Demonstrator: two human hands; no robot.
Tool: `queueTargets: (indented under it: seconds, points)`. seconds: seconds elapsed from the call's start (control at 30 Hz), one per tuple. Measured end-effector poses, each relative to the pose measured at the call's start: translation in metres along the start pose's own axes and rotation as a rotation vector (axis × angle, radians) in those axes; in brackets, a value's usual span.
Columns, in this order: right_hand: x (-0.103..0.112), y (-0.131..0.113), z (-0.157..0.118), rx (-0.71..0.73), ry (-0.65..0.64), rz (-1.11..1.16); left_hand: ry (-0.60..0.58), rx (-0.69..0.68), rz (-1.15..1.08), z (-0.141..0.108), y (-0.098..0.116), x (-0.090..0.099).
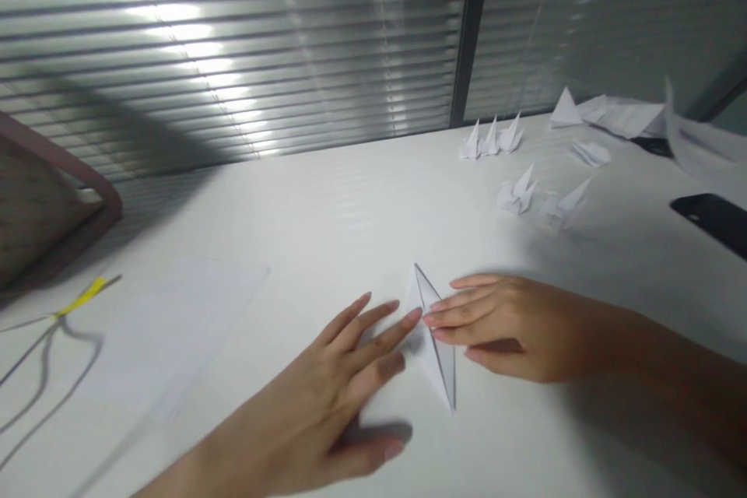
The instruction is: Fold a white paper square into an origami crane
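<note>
Our left hand [327,381] and right hand [502,327] lay open, their fingertips touching a folded white paper diamond [437,354] on the white desk [327,210], neither gripping it.

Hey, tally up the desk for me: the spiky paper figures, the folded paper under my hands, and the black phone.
Spiky origami figures: 5
Folded kite-shaped paper: 1
Black phone: 1
Total: 7
Blurred papers at the far right are not counted.
</note>
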State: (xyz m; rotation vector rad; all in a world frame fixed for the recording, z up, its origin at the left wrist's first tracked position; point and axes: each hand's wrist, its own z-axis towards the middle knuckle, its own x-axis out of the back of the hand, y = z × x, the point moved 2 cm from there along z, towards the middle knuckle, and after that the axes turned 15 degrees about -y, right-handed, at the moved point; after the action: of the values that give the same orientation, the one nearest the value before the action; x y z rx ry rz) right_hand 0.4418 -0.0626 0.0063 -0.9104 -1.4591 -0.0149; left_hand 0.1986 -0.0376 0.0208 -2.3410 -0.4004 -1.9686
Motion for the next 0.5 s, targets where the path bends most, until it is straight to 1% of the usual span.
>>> queueTargets:
  seconds: [0.07,0.2,0.27,0.33,0.43,0.5]
  points:
    - [0.001,-0.001,-0.001,0.009,0.009,0.023,0.001,0.034,-0.01,0.001,0.001,0.0]
    - [0.001,0.002,0.001,0.069,0.123,0.081,-0.065,0.06,-0.038,0.003,0.003,-0.003]
    - [0.0,0.003,0.003,0.082,0.158,0.065,-0.082,0.061,-0.039,0.004,0.003,-0.004]
    - [-0.003,0.003,0.005,0.065,0.112,0.012,-0.09,0.061,-0.04,0.004,0.003,-0.005]
    - [-0.009,0.0,0.005,-0.008,-0.031,-0.065,-0.086,0.069,-0.038,0.004,0.004,-0.007]
    - [-0.012,-0.002,0.003,-0.057,-0.085,-0.088,-0.07,0.078,-0.031,0.004,0.005,-0.009]
